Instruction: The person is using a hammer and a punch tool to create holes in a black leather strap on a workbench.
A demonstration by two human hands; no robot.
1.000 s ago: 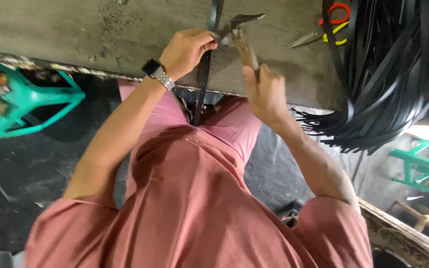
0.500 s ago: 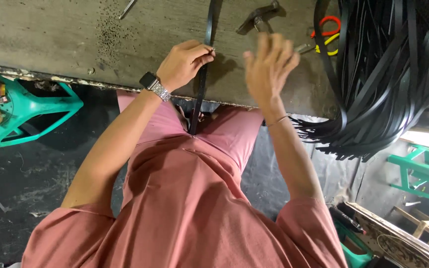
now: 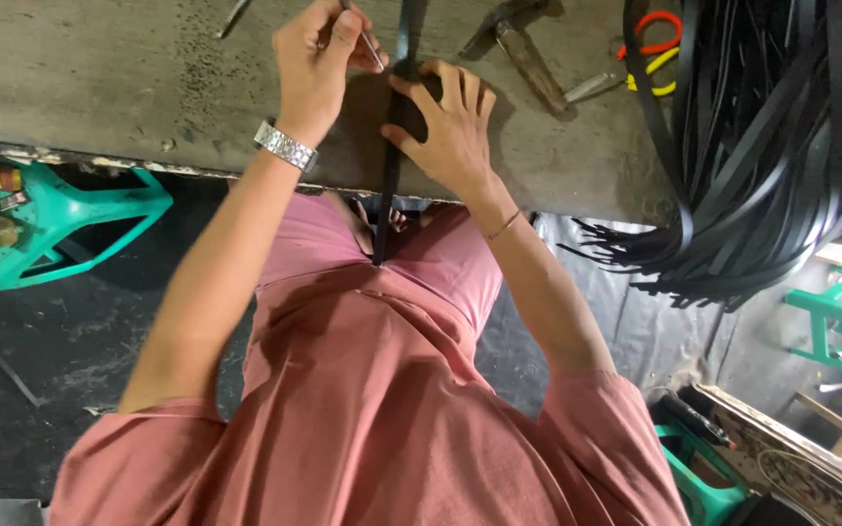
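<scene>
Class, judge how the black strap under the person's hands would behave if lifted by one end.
Probably floppy: the black strap droops over the bench edge into the lap. Likely light, being thin and narrow. Unlikely to roll, since it lies flat under the right hand.

A hammer (image 3: 523, 49) lies on the worn bench (image 3: 99, 88) beside a bundle of black straps (image 3: 762, 146); a green stool (image 3: 60, 219) stands below

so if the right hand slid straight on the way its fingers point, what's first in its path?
The right hand lies flat on the black strap, fingers pointing up and slightly left in the image. Straight on, it would likely meet the left hand and its thin metal tool; depth is unclear.
</scene>
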